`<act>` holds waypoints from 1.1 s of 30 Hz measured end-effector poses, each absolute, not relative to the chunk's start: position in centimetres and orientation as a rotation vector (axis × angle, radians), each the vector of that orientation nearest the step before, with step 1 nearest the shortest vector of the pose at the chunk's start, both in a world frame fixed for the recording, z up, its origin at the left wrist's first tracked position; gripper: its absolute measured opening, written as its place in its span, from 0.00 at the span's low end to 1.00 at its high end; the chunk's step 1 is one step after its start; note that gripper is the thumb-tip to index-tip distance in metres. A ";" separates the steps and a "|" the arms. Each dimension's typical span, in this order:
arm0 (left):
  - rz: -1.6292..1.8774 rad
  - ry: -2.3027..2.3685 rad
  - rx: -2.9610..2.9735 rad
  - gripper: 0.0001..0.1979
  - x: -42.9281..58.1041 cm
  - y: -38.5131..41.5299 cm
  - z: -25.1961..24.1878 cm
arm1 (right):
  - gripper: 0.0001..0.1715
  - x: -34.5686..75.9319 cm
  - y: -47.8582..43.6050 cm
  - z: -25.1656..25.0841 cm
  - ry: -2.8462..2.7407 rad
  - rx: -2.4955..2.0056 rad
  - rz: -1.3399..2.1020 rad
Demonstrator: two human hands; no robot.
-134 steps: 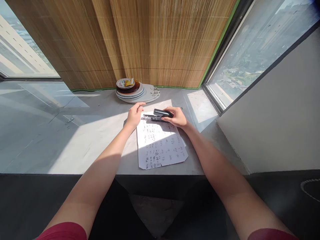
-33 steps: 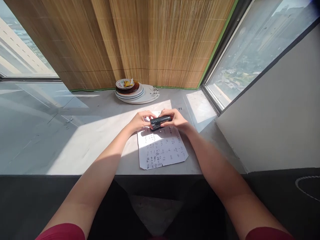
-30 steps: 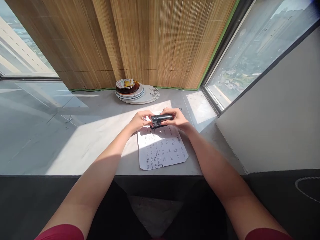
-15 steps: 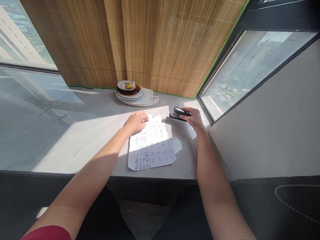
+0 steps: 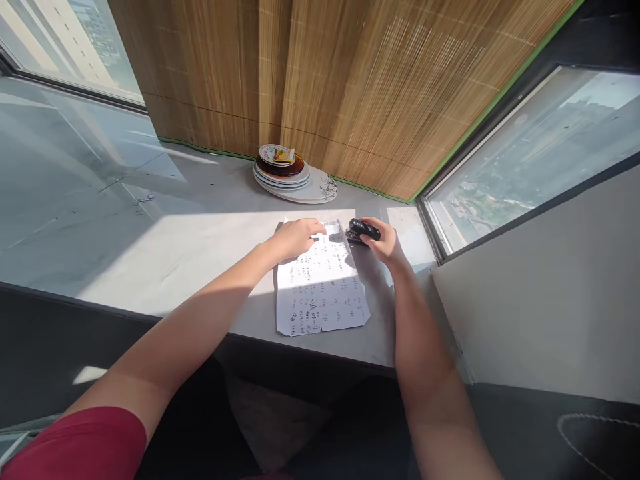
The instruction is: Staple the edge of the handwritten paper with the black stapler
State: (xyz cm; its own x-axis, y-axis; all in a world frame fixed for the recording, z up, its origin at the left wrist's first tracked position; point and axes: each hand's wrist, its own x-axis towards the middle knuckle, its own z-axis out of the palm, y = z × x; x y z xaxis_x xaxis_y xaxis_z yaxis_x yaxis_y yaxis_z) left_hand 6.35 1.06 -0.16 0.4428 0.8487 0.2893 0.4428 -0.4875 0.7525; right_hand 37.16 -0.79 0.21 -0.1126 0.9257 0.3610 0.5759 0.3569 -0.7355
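Observation:
A sheet of paper (image 5: 325,293) covered in handwriting lies on the pale counter, part sunlit and part in shadow. My left hand (image 5: 299,238) rests over its upper left part, fingers bent and holding it down; the fingers' undersides are hidden. In my right hand (image 5: 386,241) is a black stapler (image 5: 365,229), gripped around its rear with the nose pointing left. That nose is beside the upper right edge of the paper; whether they touch I cannot tell.
Behind the paper stands a stack of plates (image 5: 281,179) with a small yellow packet (image 5: 284,155) on top. A bamboo blind (image 5: 320,80) hangs at the back. The wall (image 5: 540,287) and window frame bound the right side. The counter's front edge (image 5: 320,360) is near me.
The stapler in my right hand has moved left, close to the paper's upper right edge. My left hand stays on the paper. The whole view has shifted and tilted a little.

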 end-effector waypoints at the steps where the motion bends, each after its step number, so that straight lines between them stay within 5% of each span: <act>1: 0.787 1.045 2.176 0.17 6.3 1.0 -0.2 | 0.26 37.0 -0.9 0.3 -1.811 -1.310 0.545; 3: 0.619 0.985 2.276 0.22 6.1 0.8 -0.2 | 0.27 36.7 -1.0 0.5 -1.813 -1.306 0.549; 8: 0.652 0.899 2.339 0.16 7.0 -0.2 -0.2 | 0.25 36.5 -1.0 0.6 -1.820 -1.323 0.526; 16: 0.400 0.854 2.533 0.30 8.6 -1.6 -0.1 | 0.26 36.8 -1.1 0.6 -1.923 -1.297 0.525; 33: 0.145 0.932 2.548 0.32 7.8 -1.6 0.3 | 0.22 33.6 -1.5 0.5 -2.043 -1.306 0.332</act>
State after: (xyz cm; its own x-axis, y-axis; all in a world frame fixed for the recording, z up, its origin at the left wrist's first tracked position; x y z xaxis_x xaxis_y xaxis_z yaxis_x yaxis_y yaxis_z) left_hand 7.84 -1.59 0.35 0.7696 0.6369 -0.0454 0.5928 -0.6863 0.4214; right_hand 33.61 -1.50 0.49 -0.2645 0.8746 0.4063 0.7011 0.4637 -0.5417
